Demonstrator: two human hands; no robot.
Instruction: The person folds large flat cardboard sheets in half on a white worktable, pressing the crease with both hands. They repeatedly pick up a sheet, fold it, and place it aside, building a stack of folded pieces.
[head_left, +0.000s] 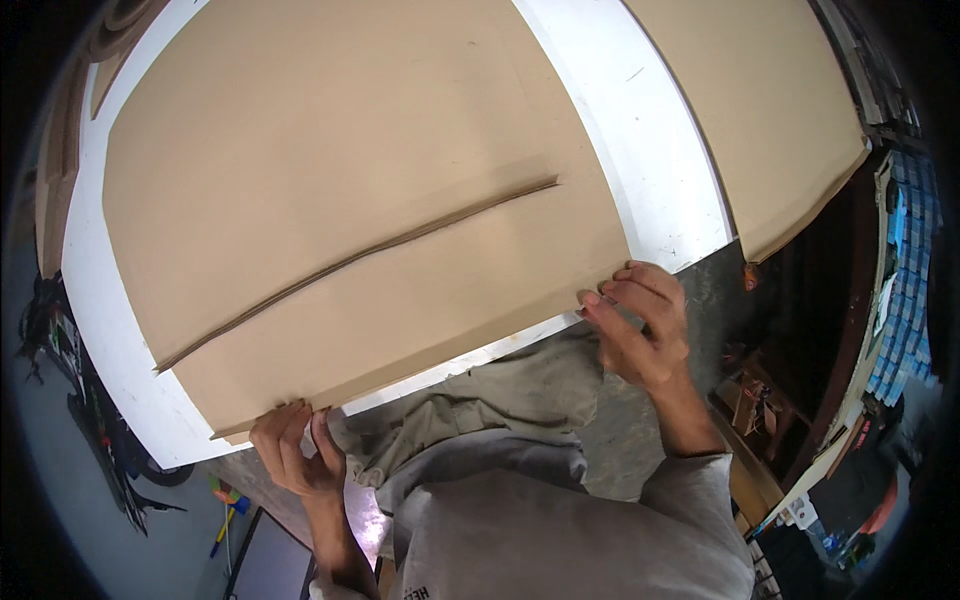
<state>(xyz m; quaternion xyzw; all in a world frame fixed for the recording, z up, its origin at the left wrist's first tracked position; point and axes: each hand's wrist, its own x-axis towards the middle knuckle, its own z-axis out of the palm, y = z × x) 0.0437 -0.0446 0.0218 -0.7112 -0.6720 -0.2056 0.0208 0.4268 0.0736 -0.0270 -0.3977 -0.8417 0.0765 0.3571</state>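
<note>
A large sheet of brown paper (350, 170) lies on a white tabletop (660, 150). Its near edge is turned up in a narrow fold that runs between my hands. My left hand (298, 452) grips that fold near its left corner, the fingers over the edge and the thumb in front. At the right end, my right hand (645, 325) pinches the same fold between thumb and fingers. Across the sheet, slanting up to the right, lies a long thin brown strip (370, 253), which neither hand touches.
Another brown sheet (760, 110) lies on the right and overhangs the table's near edge. Brown curved pieces (70, 160) stand at the far left. A bicycle-like dark object (100, 420) is left of the table. Blue checked cloth (912, 270) hangs at the right beside wooden shelving.
</note>
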